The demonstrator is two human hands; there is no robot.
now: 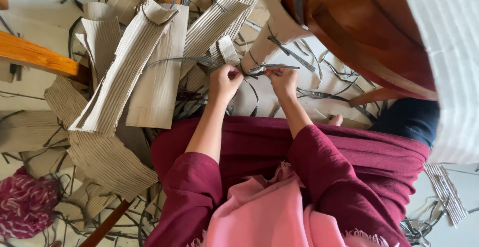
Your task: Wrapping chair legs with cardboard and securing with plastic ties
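Cardboard roll lay just beyond the hands, already bound with dark strap at two places along it. Left hand and right hand, both raised in front of the roll, were pinched tight on a strap at its near end, the tie apparently unfinished. Loose corrugated sheets lay left of the roll, unbound.

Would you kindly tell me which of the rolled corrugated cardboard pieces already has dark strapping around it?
The tan rolled corrugated cardboard tube just above the right hand, crossed by dark plastic strapping. The larger rolls left of the left hand lie unbound.
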